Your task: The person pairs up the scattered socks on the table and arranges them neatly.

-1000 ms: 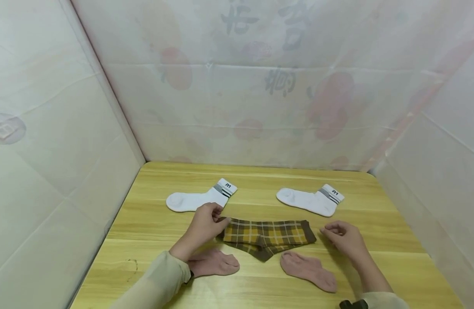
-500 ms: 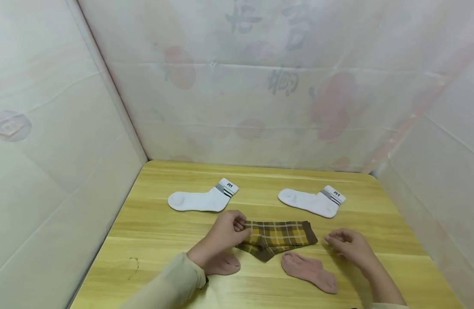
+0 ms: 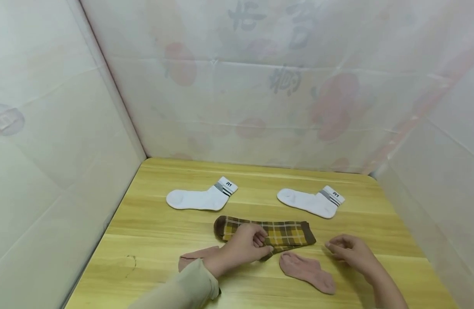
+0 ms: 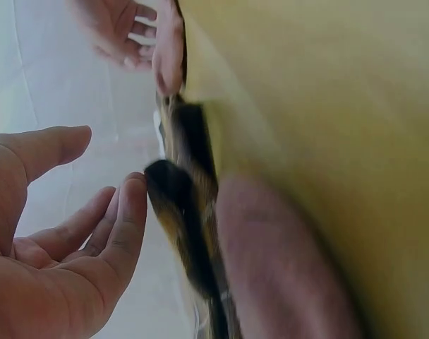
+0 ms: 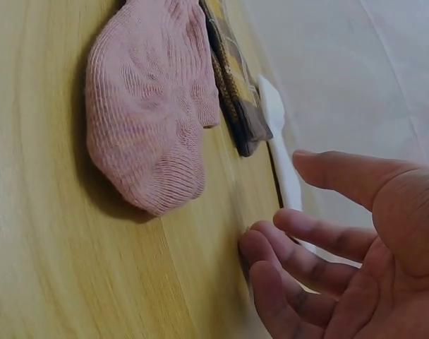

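A pair of brown and yellow plaid socks (image 3: pixel 287 234) lies stacked flat mid-table, brown toe to the left and cuffs to the right. My left hand (image 3: pixel 242 246) hovers over their middle, near the heel, hiding part of them. In the left wrist view its thumb and fingers (image 4: pixel 126 219) are apart with nothing between them, fingertips right by the dark part of a sock (image 4: pixel 173 187). Off the cuff end, my right hand (image 3: pixel 352 255) stays low over the table, fingers loosely bent and holding nothing. A pink sock (image 5: pixel 147 106) lies beside it.
Two white ankle socks with striped cuffs lie farther back, one on the left (image 3: pixel 196 200) and one on the right (image 3: pixel 308 202). Partly under my left forearm is another pink sock (image 3: pixel 194 256). Pale printed cloth walls (image 3: pixel 237 107) enclose the wooden table (image 3: pixel 144 223).
My left hand has slid rightward from the toe end of the plaid socks to their middle, uncovering the toe. The right hand has shifted slightly nearer the front. The socks stay in place.
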The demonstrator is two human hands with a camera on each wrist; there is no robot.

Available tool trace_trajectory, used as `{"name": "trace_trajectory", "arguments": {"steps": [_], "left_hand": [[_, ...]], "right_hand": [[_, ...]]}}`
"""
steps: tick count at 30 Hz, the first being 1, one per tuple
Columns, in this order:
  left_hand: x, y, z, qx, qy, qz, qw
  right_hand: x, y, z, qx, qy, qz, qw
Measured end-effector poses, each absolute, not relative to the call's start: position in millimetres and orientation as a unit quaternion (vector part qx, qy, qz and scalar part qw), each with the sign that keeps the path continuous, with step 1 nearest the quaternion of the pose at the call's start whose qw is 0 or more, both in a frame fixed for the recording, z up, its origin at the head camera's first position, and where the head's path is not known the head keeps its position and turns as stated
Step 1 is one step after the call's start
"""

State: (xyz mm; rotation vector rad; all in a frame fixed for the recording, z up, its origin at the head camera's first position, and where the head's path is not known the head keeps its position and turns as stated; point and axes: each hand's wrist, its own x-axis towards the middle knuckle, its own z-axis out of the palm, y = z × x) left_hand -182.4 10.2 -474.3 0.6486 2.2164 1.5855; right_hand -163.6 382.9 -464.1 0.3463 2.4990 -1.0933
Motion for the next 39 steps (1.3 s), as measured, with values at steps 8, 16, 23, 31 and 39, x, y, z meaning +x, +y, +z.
{"name": "trace_trajectory", "arguments": {"steps": [8,16,23,31,39], "left_hand": [[-175,24,-475,0.249,0.774,0.550,0.189],[-174,33,-473,0.274,0.777,0.539,0.175],[-172,45,-477,0.279,0.765,0.546,0.197],[-168,50,-484,0.280,0.763,0.546,0.205],[-165,55,-487,0.301,0.773,0.523,0.196]], "right_hand": [[-162,383,-463,0.125,0.885,-0.398,0.207],[-159,385,-462,0.122,0.878,-0.407,0.223],[-154,387,-464,0.119,0.875,-0.406,0.236],[-149,382,-463,0.097,0.878,-0.396,0.251],[-150,376,-462,0.068,0.895,-0.362,0.251]]}}
